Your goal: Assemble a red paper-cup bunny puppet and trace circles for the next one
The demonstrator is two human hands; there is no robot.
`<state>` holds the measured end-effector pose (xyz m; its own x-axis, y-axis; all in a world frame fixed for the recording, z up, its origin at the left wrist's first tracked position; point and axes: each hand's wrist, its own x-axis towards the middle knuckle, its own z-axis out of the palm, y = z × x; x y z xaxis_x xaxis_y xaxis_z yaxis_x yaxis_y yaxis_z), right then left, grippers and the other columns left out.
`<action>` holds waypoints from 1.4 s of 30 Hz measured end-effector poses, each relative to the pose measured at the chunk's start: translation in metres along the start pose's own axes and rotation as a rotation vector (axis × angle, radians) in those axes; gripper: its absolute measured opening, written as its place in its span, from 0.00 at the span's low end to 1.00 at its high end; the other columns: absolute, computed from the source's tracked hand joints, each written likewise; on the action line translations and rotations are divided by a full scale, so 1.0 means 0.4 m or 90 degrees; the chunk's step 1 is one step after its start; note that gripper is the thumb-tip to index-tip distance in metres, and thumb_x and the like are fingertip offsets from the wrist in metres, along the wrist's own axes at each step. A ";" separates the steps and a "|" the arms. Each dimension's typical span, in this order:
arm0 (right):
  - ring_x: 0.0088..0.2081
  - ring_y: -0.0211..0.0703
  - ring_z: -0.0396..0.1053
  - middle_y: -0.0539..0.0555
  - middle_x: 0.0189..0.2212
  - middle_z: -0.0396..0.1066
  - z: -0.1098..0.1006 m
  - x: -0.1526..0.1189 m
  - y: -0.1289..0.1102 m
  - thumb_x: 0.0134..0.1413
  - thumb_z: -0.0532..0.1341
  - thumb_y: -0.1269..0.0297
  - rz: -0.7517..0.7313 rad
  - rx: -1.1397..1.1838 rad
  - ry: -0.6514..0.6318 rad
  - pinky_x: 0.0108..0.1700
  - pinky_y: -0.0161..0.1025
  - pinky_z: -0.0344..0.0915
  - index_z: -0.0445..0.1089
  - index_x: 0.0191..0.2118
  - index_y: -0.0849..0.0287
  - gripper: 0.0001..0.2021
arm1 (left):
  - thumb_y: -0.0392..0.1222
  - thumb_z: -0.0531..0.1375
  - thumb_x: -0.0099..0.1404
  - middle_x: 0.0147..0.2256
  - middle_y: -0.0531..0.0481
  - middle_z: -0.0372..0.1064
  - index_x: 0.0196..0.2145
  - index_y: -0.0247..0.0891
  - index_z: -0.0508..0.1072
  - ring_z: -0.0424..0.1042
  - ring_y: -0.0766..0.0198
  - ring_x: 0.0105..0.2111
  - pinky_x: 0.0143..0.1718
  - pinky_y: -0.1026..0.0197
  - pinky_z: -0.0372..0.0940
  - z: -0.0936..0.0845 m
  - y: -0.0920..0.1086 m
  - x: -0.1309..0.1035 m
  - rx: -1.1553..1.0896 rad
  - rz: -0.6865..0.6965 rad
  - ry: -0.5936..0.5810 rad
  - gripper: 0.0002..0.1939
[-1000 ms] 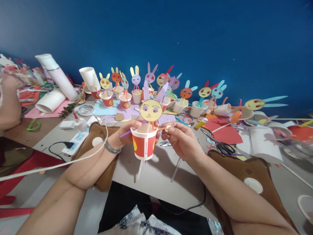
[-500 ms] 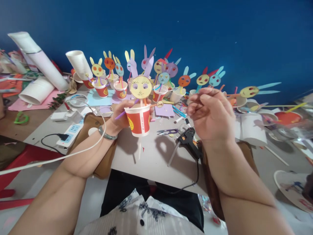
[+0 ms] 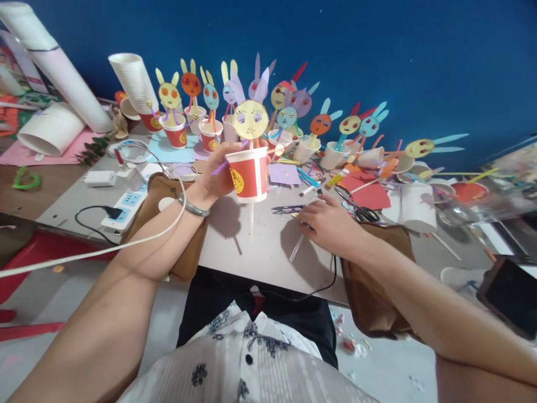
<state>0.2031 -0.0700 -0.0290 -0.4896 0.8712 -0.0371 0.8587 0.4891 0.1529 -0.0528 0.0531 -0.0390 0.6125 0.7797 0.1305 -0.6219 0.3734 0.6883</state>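
Observation:
My left hand (image 3: pixel 216 176) is wrapped round a red and white paper cup (image 3: pixel 249 174), held up above the table. A round yellow paper face (image 3: pixel 250 119) with purple ears and drawn-on eyelashes rises from this cup, and a thin stick shows below it. Down on the table, my right hand (image 3: pixel 325 224) has its fingers curled over the black hot glue gun, which it mostly covers. The clear glue stick (image 3: pixel 296 249) pokes out past those fingers. Just left of that hand lie thread snips (image 3: pixel 286 210).
Several finished rabbit cups (image 3: pixel 175 132) stand along the blue wall. A power strip (image 3: pixel 126 208) with plugs and a white cable are at left. Scissors (image 3: pixel 366 214), red paper (image 3: pixel 367 187) and a phone (image 3: pixel 509 296) lie at right. Brown cushions (image 3: pixel 373 291) flank the table front.
My right hand has come down from the air onto the glue gun. My left hand still holds the cup, slightly higher in view. The head view has tilted down.

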 end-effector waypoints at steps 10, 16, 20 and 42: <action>0.50 0.58 0.76 0.68 0.46 0.81 0.111 -0.034 -0.090 0.68 0.56 0.67 0.058 -0.004 0.019 0.67 0.58 0.50 0.75 0.51 0.68 0.14 | 0.54 0.61 0.56 0.34 0.42 0.79 0.39 0.41 0.80 0.79 0.42 0.45 0.40 0.48 0.73 -0.010 -0.006 0.004 0.071 0.006 -0.037 0.19; 0.47 0.52 0.78 0.62 0.48 0.82 0.113 -0.068 -0.125 0.68 0.53 0.73 -0.013 0.092 0.081 0.67 0.55 0.54 0.74 0.52 0.63 0.14 | 0.54 0.60 0.56 0.32 0.41 0.78 0.39 0.40 0.79 0.79 0.41 0.47 0.43 0.46 0.72 -0.009 -0.009 0.005 0.053 -0.005 -0.024 0.18; 0.46 0.51 0.79 0.59 0.44 0.82 0.094 -0.092 -0.080 0.68 0.52 0.72 0.034 0.100 0.138 0.66 0.54 0.58 0.75 0.48 0.60 0.14 | 0.54 0.60 0.56 0.32 0.41 0.79 0.38 0.40 0.80 0.79 0.41 0.47 0.43 0.46 0.72 -0.008 -0.009 0.005 0.062 -0.005 -0.030 0.19; 0.42 0.65 0.77 0.68 0.47 0.77 0.057 -0.160 0.014 0.58 0.58 0.61 0.587 0.191 0.137 0.42 0.51 0.69 0.61 0.62 0.60 0.26 | 0.55 0.58 0.60 0.33 0.44 0.79 0.43 0.41 0.78 0.80 0.44 0.44 0.42 0.48 0.73 -0.003 -0.015 0.001 0.035 -0.037 0.016 0.19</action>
<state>0.2427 -0.1218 -0.0482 0.3977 0.9043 0.1550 0.9056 -0.3597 -0.2247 -0.0495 0.0517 -0.0440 0.6339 0.7700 0.0725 -0.5582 0.3907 0.7320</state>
